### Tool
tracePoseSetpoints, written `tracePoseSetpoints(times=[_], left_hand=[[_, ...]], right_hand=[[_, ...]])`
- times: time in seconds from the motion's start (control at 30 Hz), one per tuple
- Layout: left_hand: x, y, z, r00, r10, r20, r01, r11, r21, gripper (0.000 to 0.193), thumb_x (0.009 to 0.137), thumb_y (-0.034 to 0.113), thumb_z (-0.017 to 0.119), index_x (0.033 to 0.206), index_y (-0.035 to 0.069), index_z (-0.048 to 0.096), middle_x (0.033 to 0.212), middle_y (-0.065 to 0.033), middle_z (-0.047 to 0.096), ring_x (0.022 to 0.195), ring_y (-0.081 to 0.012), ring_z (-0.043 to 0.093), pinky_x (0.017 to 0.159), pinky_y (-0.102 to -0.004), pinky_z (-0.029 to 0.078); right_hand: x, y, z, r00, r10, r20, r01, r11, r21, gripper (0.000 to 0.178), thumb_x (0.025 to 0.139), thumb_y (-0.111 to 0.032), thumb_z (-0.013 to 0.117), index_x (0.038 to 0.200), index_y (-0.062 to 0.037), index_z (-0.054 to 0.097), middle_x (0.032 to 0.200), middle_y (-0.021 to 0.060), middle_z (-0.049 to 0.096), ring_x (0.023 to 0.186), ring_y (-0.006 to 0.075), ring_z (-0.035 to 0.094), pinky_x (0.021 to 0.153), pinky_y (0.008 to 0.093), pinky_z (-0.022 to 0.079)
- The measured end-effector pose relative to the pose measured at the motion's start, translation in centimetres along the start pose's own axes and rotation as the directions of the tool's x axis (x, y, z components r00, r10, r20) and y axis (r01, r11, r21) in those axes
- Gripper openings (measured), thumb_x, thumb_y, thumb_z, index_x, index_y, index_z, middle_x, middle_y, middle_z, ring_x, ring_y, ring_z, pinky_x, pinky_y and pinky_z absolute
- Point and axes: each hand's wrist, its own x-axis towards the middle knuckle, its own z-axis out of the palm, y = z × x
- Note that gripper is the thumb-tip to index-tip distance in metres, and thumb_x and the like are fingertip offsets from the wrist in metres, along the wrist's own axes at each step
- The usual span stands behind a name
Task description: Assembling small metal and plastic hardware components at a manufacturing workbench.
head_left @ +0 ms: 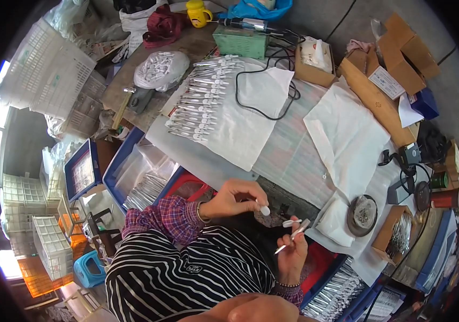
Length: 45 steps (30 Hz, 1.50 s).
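Observation:
My left hand [234, 199] is in front of my striped apron, thumb and forefinger pinching a small white oval piece [265, 210]. Lower and to the right, my right hand [292, 258] is closed around a slim silvery rod-like piece [300, 229] with a pale, narrow end sticking out to the left. Another small white piece [290, 222] shows at its fingertips. The two hands are apart, near the table's front edge. On the table, a row of silvery slim pieces with white ends [200, 102] lies on white sheeting [240, 140].
A clear bag of small white parts [160, 70] sits at the back left. Nearby are a green box [240, 42] and a black cable [266, 115]. To the right stand a round dish [354, 225] and a cardboard box of metal pieces [382, 244]. Blue bins [112, 180] flank me.

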Motion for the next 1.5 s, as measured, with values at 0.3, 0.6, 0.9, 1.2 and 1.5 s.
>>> tracePoseSetpoints(times=[0.3, 0.6, 0.9, 1.2, 1.5], left_hand=[[3.5, 8.0, -15.7, 0.802, 0.398, -0.445, 0.179, 0.550, 0.816, 0.013, 0.078, 0.001, 0.065, 0.091, 0.004, 0.067, 0.073, -0.0016, 0.065, 0.064, -0.0059, 0.057, 0.061, -0.0214, 0.047], [4.6, 10.3, -25.9, 0.646, 0.619, -0.446, 0.285, 0.347, 0.894, 0.036, 0.077, 0.006, 0.067, 0.112, 0.007, 0.061, 0.105, -0.0064, 0.064, 0.093, -0.0135, 0.060, 0.070, -0.0278, 0.050], [3.5, 2.0, -2.9, 0.910, -0.408, 0.067, 0.389, 0.900, 0.197, 0.035, 0.082, -0.004, 0.058, 0.117, -0.001, 0.054, 0.105, -0.0080, 0.061, 0.093, -0.0138, 0.058, 0.084, -0.0262, 0.048], [2.8, -1.5, 4.2, 0.781, -0.516, 0.352, 0.529, 0.846, 0.066, 0.049, 0.083, -0.009, 0.060, 0.128, 0.001, 0.045, 0.114, -0.0085, 0.057, 0.104, -0.0155, 0.057, 0.089, -0.0268, 0.049], [2.3, -2.0, 5.2, 0.828, -0.451, 0.334, 0.436, 0.891, 0.123, 0.044, 0.083, -0.010, 0.059, 0.124, -0.001, 0.049, 0.113, -0.0077, 0.057, 0.102, -0.0138, 0.059, 0.089, -0.0269, 0.049]], right_hand=[[-0.4, 1.2, -1.5, 0.994, 0.041, 0.106, -0.025, 0.988, -0.152, 0.034, 0.087, -0.016, 0.063, 0.110, 0.0078, 0.059, 0.123, 0.0146, 0.056, 0.063, 0.0155, 0.057, 0.060, 0.0315, 0.048], [-0.7, 1.5, 0.1, 0.986, -0.018, 0.163, 0.082, 0.916, -0.393, 0.028, 0.088, -0.014, 0.061, 0.106, 0.0070, 0.062, 0.118, 0.0149, 0.058, 0.067, 0.0144, 0.056, 0.061, 0.0266, 0.047], [-0.1, 0.0, 1.0, 0.953, -0.086, 0.289, 0.235, 0.813, -0.533, 0.021, 0.088, -0.001, 0.056, 0.106, 0.0037, 0.064, 0.121, 0.0119, 0.057, 0.071, 0.0094, 0.057, 0.064, 0.0207, 0.046], [-0.9, 0.5, -0.8, 0.937, -0.258, 0.238, 0.337, 0.851, -0.404, 0.027, 0.089, -0.004, 0.058, 0.115, 0.0040, 0.061, 0.122, 0.0123, 0.057, 0.075, 0.0100, 0.057, 0.065, 0.0214, 0.048], [-0.9, 0.9, -1.1, 0.927, -0.242, 0.286, 0.348, 0.839, -0.418, 0.029, 0.089, -0.004, 0.058, 0.118, 0.0019, 0.060, 0.122, 0.0121, 0.057, 0.075, 0.0098, 0.058, 0.064, 0.0211, 0.049]])
